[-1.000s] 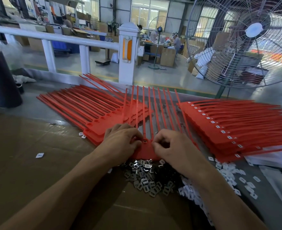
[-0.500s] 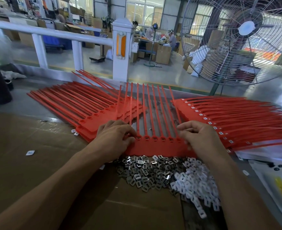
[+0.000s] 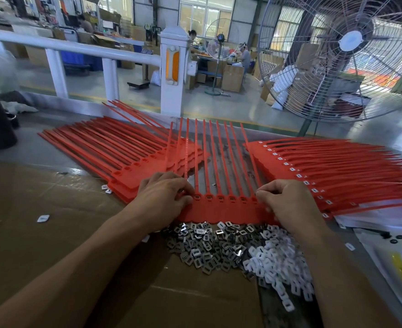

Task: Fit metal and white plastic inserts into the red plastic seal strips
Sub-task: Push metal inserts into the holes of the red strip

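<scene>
A red seal strip set (image 3: pixel 221 210) lies across the bench in front of me, its thin tails pointing away. My left hand (image 3: pixel 164 197) grips its left end with curled fingers. At the right end my right hand (image 3: pixel 287 202) holds on, fingertips bent down onto the heads. The row of sockets between my hands shows pale inserts. Just below the strip lies a heap of metal inserts (image 3: pixel 202 247). A heap of white plastic inserts (image 3: pixel 278 268) is beside it on the right.
A stack of red strips (image 3: pixel 124 157) lies at the left and another stack with white inserts (image 3: pixel 325 166) at the right. Brown cardboard (image 3: pixel 53 233) covers the near bench. A big fan (image 3: pixel 346 55) and a white railing (image 3: pixel 174 72) stand behind.
My right hand has slid from beside the left hand along the strip to its right end, uncovering the row of sockets. The left hand has stayed at the left end.
</scene>
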Motion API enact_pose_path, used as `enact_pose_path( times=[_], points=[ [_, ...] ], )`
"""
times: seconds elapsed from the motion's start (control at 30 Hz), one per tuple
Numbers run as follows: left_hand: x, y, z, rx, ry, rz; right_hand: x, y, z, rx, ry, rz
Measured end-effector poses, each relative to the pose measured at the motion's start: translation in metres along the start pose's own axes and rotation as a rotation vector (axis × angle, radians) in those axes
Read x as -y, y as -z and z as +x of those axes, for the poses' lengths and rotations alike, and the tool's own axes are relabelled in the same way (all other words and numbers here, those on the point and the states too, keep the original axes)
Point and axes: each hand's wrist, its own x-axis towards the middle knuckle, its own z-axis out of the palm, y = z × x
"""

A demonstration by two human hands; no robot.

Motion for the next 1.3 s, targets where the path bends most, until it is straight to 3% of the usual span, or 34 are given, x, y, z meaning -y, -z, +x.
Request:
enact_pose_path(
  times=[0.6,1.3],
  points=[
    [-0.002,0.0,0.0,0.002,0.015,-0.001,0.003,-0.007,0.002,0.071,-0.051,-0.149],
    [-0.004,0.001,-0.001,-0.002,0.013,-0.016,0.001,-0.015,0.005,-0.062,-0.097,-0.162]
  ],
)
